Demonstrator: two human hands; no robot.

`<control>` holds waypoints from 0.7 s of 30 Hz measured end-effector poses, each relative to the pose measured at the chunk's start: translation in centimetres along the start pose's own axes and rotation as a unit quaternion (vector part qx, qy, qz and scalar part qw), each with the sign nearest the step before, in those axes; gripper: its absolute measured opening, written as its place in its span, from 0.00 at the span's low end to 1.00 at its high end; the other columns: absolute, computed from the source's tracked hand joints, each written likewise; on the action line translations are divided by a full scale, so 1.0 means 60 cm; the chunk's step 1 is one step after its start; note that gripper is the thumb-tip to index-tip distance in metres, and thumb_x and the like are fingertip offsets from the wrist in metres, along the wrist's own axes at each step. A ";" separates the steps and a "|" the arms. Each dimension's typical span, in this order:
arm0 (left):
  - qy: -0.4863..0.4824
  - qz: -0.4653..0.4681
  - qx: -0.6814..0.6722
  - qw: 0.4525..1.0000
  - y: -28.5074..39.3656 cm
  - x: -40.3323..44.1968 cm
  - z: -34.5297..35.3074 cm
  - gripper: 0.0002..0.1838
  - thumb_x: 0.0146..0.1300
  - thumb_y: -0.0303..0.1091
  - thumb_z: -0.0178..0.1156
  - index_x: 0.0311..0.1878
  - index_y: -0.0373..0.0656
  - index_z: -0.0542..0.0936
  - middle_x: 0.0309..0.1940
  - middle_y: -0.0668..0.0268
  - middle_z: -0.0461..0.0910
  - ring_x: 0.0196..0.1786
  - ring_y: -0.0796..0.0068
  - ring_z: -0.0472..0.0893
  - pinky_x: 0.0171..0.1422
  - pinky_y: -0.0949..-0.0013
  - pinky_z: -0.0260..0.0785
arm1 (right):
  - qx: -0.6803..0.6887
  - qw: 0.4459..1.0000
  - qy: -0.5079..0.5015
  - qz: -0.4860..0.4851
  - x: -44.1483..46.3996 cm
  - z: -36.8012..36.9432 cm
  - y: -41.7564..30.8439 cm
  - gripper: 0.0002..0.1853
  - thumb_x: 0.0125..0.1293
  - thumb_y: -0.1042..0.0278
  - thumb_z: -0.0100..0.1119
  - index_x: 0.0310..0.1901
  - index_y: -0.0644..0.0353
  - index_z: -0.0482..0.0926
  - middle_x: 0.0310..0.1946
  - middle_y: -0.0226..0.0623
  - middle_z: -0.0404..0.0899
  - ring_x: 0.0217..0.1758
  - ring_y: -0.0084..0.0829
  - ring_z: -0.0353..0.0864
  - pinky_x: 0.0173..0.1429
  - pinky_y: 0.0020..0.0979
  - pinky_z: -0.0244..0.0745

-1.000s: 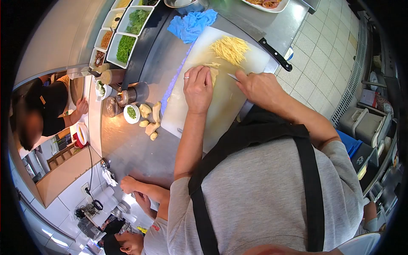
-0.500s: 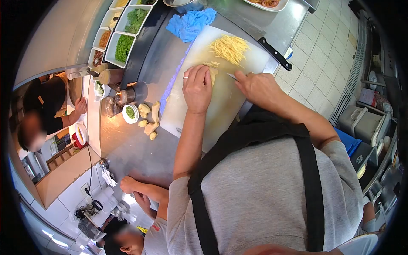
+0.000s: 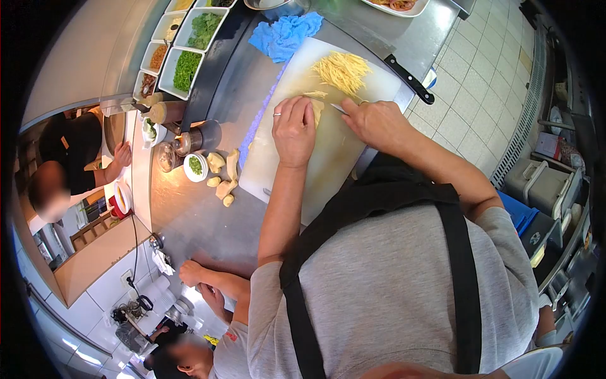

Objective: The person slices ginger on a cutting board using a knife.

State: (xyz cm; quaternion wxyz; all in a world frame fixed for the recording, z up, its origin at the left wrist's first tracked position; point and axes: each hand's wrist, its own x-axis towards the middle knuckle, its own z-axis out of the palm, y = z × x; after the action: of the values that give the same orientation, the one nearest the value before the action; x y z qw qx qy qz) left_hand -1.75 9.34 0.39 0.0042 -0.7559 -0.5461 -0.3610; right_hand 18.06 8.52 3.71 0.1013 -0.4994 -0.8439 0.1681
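Observation:
My left hand, with a ring on one finger, lies on the white cutting board. Its fingers are bent together and press on pale yellow ginger slices, partly hidden beneath them. Closed around a knife is my right hand; only a short stretch of the knife's blade shows, pointing at the slices. A few cut ginger strips lie just beyond my left fingertips. Farther up the board is a larger heap of julienned ginger.
A black-handled knife lies across the board's right edge. Blue cloth sits behind the board. To the left are peeled ginger pieces, a bowl of chopped greens and garnish tubs. Other people stand at the left and lower left.
My right hand has shifted slightly left and up, bringing the knife blade closer to the slices. My left hand stays almost in place.

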 end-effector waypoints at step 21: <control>0.002 -0.012 -0.009 1.000 0.000 -0.001 -0.003 0.06 0.56 0.24 0.66 0.38 0.40 0.83 0.40 0.62 0.83 0.46 0.59 0.81 0.54 0.62 0.74 | -0.010 0.999 0.024 -0.025 -0.002 0.005 0.003 0.11 0.70 0.59 0.52 0.38 0.57 0.69 0.15 0.41 0.78 0.21 0.45 0.82 0.23 0.45 0.75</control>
State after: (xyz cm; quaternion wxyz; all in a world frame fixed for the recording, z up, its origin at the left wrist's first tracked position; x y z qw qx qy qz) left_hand -1.86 9.21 0.52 -0.0062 -0.7490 -0.5514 -0.3673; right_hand 18.15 8.41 3.37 0.1209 -0.4832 -0.8549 0.1452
